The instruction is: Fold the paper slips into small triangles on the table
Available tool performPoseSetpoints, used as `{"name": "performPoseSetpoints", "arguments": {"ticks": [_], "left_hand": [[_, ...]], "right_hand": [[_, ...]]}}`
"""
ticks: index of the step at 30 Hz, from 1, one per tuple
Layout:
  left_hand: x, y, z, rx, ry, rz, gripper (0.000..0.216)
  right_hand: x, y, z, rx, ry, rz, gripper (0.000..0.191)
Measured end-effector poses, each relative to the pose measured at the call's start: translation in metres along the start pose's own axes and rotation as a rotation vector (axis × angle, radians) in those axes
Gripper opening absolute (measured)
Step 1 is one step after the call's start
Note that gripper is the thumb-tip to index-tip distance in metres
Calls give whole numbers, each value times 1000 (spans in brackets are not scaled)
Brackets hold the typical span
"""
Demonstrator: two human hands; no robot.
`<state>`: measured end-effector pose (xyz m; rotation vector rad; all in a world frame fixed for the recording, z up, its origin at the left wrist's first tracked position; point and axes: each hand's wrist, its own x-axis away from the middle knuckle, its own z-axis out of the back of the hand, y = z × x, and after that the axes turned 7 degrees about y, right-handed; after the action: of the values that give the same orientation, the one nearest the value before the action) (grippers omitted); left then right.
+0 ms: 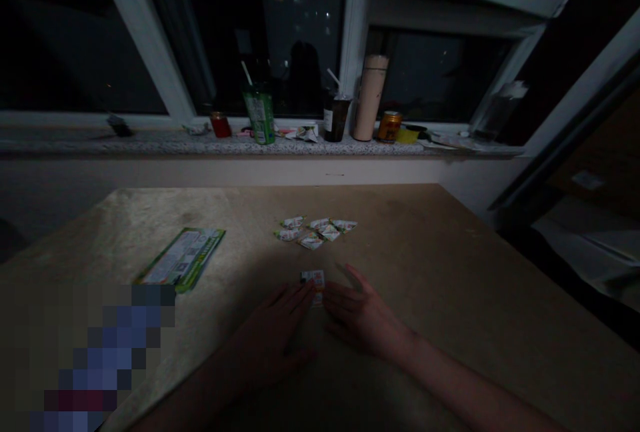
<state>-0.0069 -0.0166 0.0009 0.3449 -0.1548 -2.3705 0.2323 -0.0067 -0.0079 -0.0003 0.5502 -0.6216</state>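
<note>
On the table in front of me lies a small white printed packet or card [313, 277] with an orange patch; its lower part is partly covered. My left hand [273, 325] rests palm down with its fingers stretched out, the fingertips on the packet's left side. Beside its right edge is my right hand [363, 315], fingers extended and one finger raised; whether they touch the packet I cannot tell. Just beyond lie several small white-and-green triangular packets [311, 240] in a loose group.
A flat green-and-white printed package [183, 259] lies on the tabletop [425, 245] at the left. Along the windowsill [175, 145] stand a green cup [260, 115], a dark drink cup [336, 117], a pink flask [371, 99] and an orange can [389, 127].
</note>
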Motion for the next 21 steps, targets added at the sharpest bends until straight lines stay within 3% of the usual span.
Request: {"name": "performPoseSetpoints", "arguments": {"ticks": [11, 21], "left_hand": [[0, 0, 2, -5, -13, -7, 80], [-1, 1, 5, 20, -40, 20, 79]], "right_hand": [[2, -1, -9, -23, 63, -23, 24], [-2, -4, 1, -28, 51, -85, 24]]}}
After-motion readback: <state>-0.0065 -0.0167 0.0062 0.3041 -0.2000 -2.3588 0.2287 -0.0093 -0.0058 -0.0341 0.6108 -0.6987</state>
